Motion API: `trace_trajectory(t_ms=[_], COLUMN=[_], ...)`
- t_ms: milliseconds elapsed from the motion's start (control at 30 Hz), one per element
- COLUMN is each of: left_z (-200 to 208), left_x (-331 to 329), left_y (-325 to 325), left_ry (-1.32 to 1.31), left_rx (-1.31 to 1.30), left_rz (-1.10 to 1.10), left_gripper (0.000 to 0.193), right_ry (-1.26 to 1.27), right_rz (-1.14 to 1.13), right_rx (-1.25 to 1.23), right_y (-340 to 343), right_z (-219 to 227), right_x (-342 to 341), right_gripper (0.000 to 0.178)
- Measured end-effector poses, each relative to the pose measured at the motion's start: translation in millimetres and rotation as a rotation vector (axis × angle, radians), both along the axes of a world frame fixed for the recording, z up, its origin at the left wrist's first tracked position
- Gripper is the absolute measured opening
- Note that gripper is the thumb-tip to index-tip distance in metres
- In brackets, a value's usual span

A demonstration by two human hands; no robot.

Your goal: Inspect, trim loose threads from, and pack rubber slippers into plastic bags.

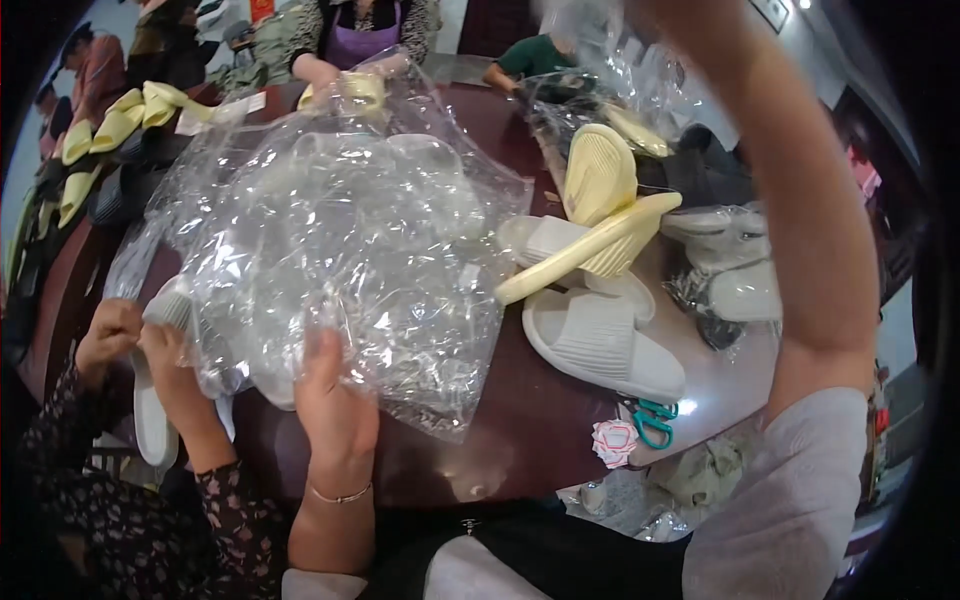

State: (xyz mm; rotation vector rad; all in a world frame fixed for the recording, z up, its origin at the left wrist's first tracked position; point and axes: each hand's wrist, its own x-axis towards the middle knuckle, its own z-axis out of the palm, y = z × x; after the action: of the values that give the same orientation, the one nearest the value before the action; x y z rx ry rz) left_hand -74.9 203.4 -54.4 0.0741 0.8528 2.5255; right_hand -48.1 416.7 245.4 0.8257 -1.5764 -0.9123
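My left hand (pixel 338 400) has its thumb up against a wide sheet of clear plastic bags (pixel 340 230); its fingers are folded behind the plastic, partly hidden. White slippers show dimly beneath the sheet. My right arm reaches up past the table, and my right hand (pixel 668 10) is blurred and cut off by the top edge, its fingers unseen. Clear plastic (pixel 610 50) hangs blurred beside it. To the right of the sheet lie a white slipper (pixel 600 345) and pale yellow slippers (pixel 600 175), one tilted across the others.
Teal-handled scissors (pixel 655 425) and a roll of stickers (pixel 614 442) sit at the near table edge. A co-worker's hands (pixel 165 345) hold a white slipper at left. Across the table another person handles a yellow slipper (pixel 360 92). Bagged slippers (pixel 735 265) lie at right.
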Motion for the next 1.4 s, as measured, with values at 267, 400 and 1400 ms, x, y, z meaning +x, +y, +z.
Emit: trace_trajectory(t_ms=[267, 400, 1400], left_z=[-11.2, -12.2, -15.1], left_x=[-5.0, -5.5, -8.6], left_y=[3.0, 3.8, -2.8], left_ry=[-0.034, -0.054, 0.146], left_rx=[0.217, 0.224, -0.109], left_rz=[-0.123, -0.147, -0.011], left_gripper=[0.037, 0.036, 0.033], right_ry=[-0.739, -0.664, -0.860], right_rz=[0.043, 0.050, 0.002], right_rx=[-0.132, -0.196, -0.741], right_y=[-43.2, -51.0, -95.6], right_z=[-203.2, -201.8, -193.9], right_x=[32.0, 50.2, 29.4], right_gripper=[0.027, 0.024, 0.035])
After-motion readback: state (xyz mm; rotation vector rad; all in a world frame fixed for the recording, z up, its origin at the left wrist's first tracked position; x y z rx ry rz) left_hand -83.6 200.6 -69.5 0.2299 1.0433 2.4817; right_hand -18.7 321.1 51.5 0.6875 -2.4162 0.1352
